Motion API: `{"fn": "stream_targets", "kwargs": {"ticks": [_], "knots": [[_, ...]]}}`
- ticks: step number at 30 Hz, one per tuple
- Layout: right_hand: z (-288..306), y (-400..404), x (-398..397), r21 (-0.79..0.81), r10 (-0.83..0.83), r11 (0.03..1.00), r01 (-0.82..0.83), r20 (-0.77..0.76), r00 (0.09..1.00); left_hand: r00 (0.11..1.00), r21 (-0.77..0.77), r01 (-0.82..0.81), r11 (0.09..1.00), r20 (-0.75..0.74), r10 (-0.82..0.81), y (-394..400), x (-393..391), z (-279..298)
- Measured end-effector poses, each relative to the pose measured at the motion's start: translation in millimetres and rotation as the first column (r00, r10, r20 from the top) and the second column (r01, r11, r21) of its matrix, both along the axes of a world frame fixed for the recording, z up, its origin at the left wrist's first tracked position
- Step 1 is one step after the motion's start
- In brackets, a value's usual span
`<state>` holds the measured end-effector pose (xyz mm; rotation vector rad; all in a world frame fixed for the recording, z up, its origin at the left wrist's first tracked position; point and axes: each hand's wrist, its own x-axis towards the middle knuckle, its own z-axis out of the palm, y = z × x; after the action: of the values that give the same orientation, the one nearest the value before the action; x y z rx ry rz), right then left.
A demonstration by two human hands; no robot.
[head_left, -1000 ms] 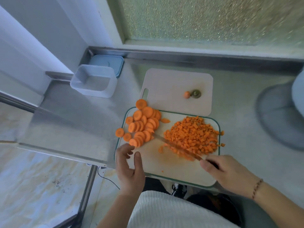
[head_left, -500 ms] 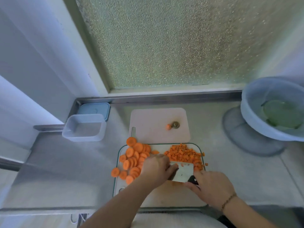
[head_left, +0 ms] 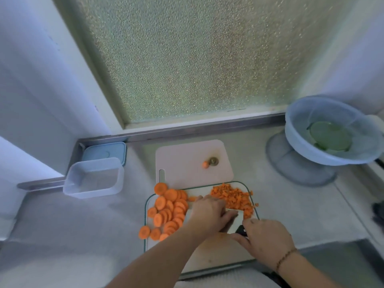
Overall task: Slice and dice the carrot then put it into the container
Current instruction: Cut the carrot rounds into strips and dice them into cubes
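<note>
On the glass cutting board [head_left: 149, 206] at the near edge of the counter [head_left: 83, 225], both hands work at the knife [head_left: 236, 223]. Right hand [head_left: 268, 239]: fingers curled around the dark handle; the grip itself is largely hidden beneath the hand. Left hand [head_left: 209, 213]: fingers extended and close together, laid across the flat of the blade at the edge of the diced carrot [head_left: 232, 197]. Whether the fingertips rest on the blade or on the dice cannot be determined; the hand covers the contact area.

Diced carrot: heaped on the far right part of the board, a few cubes at its right rim. Carrot slices [head_left: 169, 213]: overlapping on the left part, several lying over the rim onto the counter.

Container [head_left: 94, 180]: open, translucent, well apart to the left of the board, no carrot visible inside. Its lid [head_left: 105, 151] lies just behind it.

White board [head_left: 193, 161]: touching the glass board's far edge, carrying a carrot end [head_left: 205, 164] and a stem piece [head_left: 213, 161]. Blue basin [head_left: 330, 130]: far right, partly cut off by the frame; contents greenish, indistinct.
</note>
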<state>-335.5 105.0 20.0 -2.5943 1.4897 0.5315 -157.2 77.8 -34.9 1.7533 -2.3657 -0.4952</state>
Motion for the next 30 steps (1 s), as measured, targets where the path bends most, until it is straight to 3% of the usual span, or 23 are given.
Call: {"fn": "stream_targets", "kwargs": {"ticks": [7,10,12,17,24,30], "knots": [[-12,4,-7,0.005,-0.107,0.994,0.107,0.07,0.992,0.995,0.013,-0.092,0.996,-0.028,0.092,-21,29,-3],[-10,7,-13,0.002,-0.152,0.988,0.153,0.106,0.983,0.979,0.06,-0.127,0.99,0.166,0.115,-32,73,-7],[-7,10,-17,-0.002,-0.185,0.982,0.187,0.123,0.975,0.968,0.079,-0.156,0.985,0.213,0.137,-32,102,-8],[-10,12,-25,-0.02,-0.274,0.96,0.28,0.142,0.951,0.953,0.26,-0.022,0.965,0.298,-0.058,-30,128,0],[-6,12,-25,0.011,-0.3,0.954,0.301,0.138,0.944,0.995,0.308,0.002,0.951,0.094,-0.033,-42,137,8],[-12,10,-29,0.062,-0.348,0.937,0.344,0.252,0.903,0.977,0.262,-0.144,0.954,-0.113,0.179,-44,143,14]]}}
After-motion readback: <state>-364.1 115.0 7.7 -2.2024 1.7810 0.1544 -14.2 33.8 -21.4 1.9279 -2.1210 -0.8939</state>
